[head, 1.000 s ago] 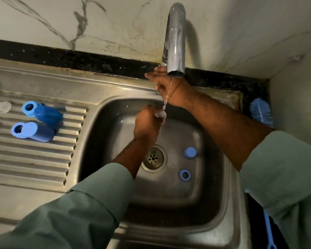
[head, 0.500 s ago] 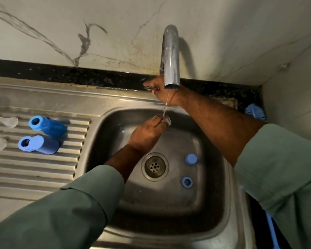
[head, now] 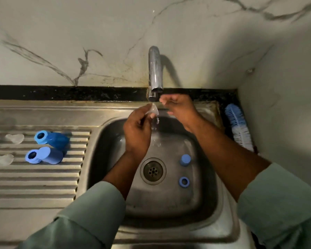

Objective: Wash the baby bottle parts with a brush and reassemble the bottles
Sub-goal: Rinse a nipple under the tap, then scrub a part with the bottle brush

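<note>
at frame centre the left hand (head: pixel 136 130) pinches a clear teat (head: pixel 153 110) under the tap (head: pixel 155 76), where a thin stream runs. the right hand (head: pixel 178 106), fingers loosely curled and holding nothing, hangs just right of the spout. the wet teat looks slippery and could drop into the sink (head: pixel 115 141) toward the drain (head: pixel 153 170). the brush (head: pixel 238 123) lies at right, untouched.
</note>
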A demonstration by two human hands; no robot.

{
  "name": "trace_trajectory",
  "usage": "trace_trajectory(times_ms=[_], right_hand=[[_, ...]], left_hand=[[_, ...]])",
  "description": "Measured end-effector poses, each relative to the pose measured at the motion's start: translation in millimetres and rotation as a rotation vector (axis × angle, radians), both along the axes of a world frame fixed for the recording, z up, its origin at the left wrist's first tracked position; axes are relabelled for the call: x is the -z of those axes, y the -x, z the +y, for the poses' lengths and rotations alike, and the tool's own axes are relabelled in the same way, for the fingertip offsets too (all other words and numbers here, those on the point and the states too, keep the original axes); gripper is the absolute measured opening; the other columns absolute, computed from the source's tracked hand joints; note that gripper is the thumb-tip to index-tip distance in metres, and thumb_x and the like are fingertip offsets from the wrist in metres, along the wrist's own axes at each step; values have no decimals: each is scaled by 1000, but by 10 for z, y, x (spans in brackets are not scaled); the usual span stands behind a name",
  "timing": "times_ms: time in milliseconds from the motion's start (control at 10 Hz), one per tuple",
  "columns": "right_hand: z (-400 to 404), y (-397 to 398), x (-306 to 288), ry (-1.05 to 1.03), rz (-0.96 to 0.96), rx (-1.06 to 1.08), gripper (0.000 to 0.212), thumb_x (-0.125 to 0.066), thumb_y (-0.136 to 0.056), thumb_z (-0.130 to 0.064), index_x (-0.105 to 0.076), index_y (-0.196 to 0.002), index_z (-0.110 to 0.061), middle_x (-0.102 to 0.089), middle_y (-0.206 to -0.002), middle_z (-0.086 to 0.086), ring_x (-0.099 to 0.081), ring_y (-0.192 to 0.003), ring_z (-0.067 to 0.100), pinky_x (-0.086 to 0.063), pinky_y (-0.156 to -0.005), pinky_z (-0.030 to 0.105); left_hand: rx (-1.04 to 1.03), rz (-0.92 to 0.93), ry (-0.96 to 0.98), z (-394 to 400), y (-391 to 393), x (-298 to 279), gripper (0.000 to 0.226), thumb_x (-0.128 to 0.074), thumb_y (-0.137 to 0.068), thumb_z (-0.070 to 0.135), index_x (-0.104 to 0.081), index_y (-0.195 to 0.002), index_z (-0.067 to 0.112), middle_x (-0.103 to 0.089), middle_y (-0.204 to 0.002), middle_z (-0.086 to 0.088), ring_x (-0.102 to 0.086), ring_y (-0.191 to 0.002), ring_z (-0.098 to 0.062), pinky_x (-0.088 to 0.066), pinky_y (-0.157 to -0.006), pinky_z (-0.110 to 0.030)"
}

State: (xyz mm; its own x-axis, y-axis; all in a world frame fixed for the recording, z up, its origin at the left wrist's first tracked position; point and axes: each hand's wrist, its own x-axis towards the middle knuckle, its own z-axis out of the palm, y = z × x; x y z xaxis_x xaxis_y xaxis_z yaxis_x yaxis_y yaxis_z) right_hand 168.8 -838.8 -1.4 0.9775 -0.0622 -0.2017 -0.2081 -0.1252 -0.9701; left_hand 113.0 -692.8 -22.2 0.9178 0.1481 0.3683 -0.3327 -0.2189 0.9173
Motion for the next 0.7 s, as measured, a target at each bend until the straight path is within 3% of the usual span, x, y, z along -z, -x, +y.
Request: trace_trajectory(times_ms=[100,200,300,400,500,600,700], right_hand=[[-239,525,67,140,-105,128,16,-63,-90,-13,-70,-104,-19,-69,-100,-8,-64,-96,8,-50,-92,27],[-547,1102,206,379,-27,110,9,-65,-88,-10,-73,-92,-11,-72,-93,5,-63,-88,11,-51,-90,24],[-933,1660,376,680,38,188,11,-64,-86,-11,-72,-82,-5,-71,-86,16,-65,-82,25,-52,-78,35],[-1220,2167,380,839,89,404,15,-60,-87,-13,-71,-87,-3,-69,-93,20,-64,-88,35,-51,-77,40],[-1412,2542,415,1000,271,459,20,-60,-89,-23,-69,-96,-7,-62,-102,19,-61,-94,37,-48,-78,39],[-1420,2748,493,1091,406,421,29,-60,-89,-35,-65,-97,-8,-61,-105,17,-61,-96,36,-48,-77,38],[-1332,2779,536,1130,359,446,21,-55,-92,-24,-61,-98,-5,-60,-107,18,-59,-98,36,-47,-79,39]], left_hand=[[105,-20,-214,-118,207,-58,29,-56,-97,6,-62,-125,13,-65,-114,-8,-62,-102,-20,-52,-90,-31],[499,510,-1274,-286,493,169,22,-51,-100,25,-59,-117,14,-61,-121,-11,-60,-108,-27,-47,-89,-36],[451,590,-1140,-407,753,252,30,-51,-99,40,-62,-102,13,-64,-110,-11,-62,-101,-31,-46,-81,-35],[426,619,-698,-554,888,170,34,-65,-90,42,-64,-73,12,-69,-81,-9,-66,-78,-26,-52,-70,-34],[448,637,-245,-714,1033,-19,24,-78,-82,28,-70,-69,9,-67,-66,-13,-59,-55,-19,-53,-55,-32],[468,782,205,-855,1209,-186,10,-76,-83,14,-68,-80,9,-62,-69,-12,-53,-59,-16,-45,-47,-21],[354,964,515,-864,1249,-198,12,-73,-87,16,-62,-84,14,-63,-75,-5,-61,-73,-20,-55,-55,-25]])
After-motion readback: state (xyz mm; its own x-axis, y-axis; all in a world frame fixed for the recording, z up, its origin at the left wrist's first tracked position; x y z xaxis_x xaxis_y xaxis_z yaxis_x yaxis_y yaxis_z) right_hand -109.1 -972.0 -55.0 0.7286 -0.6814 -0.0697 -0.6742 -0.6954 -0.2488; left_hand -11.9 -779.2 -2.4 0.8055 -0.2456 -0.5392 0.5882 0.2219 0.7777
